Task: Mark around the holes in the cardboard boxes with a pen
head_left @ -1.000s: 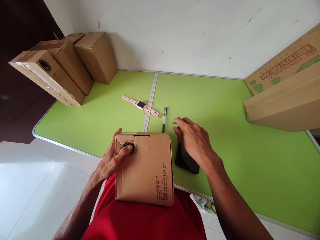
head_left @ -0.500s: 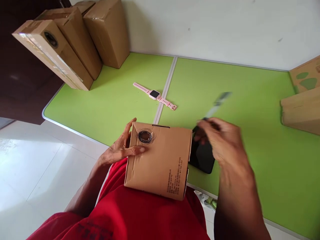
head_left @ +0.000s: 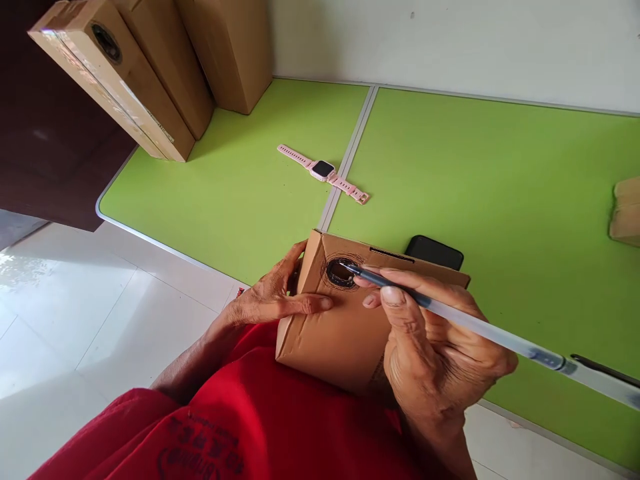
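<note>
A brown cardboard box [head_left: 345,333] is tilted up at the table's front edge, against a red shirt. My left hand [head_left: 280,293] grips its left side, thumb on the front face and fingers behind. Near the box's upper left corner is a round hole [head_left: 341,272] ringed with black scribble. My right hand [head_left: 435,333] pinches a pen [head_left: 475,325] with a clear barrel and a dark grip. The pen's tip is at the hole's right rim; whether it touches the cardboard I cannot tell. Behind the box, a black phone-like object [head_left: 435,252] is partly hidden.
On the green table [head_left: 475,173] lies a pink smartwatch [head_left: 323,170], its strap across the metal seam. Several cardboard boxes [head_left: 145,80] stand at the back left, one with a similar black-ringed hole. Another box [head_left: 625,212] shows at the right edge.
My right hand has swung the pen from the box's right side over to the hole, turning its tip leftward. My left hand still grips the box. The view has shifted.
</note>
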`<state>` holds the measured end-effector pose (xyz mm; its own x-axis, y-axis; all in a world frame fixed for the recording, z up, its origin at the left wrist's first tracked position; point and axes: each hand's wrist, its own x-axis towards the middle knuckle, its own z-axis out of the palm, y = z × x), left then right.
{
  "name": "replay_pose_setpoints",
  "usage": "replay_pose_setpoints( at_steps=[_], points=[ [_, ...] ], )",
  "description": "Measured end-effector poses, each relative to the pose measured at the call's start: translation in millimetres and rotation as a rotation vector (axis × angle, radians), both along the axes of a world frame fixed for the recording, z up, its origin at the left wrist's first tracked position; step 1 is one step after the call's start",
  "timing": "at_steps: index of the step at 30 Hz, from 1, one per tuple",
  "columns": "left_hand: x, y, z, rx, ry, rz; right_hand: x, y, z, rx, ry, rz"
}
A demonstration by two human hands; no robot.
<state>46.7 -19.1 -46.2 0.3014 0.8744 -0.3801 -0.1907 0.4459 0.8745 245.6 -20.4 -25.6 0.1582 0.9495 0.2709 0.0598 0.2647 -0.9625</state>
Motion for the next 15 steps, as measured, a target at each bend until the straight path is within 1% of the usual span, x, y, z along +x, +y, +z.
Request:
replay_pose_setpoints(
  at_steps=[5, 9, 12, 15],
  points=[
    [-2.8, 3.3, -2.7, 0.061, 0.056, -0.05, 0.7, 2.6, 5.2, -0.012, -0.05, 0.036],
    [-1.9, 3.9, 0.8, 0.103, 0.102, -0.052, 4.2, 3.2, 0.2, 0.016, -0.101, 0.098],
    [-2.0, 4.5, 1.2, 0.093, 0.105, -0.044, 7.6, 4.0, -3.8, 0.04, -0.15, 0.142],
    [-2.1, 4.5, -0.1, 0.09, 0.095, -0.046, 10.4, 4.0, -2.3, 0.046, -0.215, 0.181]
  ],
)
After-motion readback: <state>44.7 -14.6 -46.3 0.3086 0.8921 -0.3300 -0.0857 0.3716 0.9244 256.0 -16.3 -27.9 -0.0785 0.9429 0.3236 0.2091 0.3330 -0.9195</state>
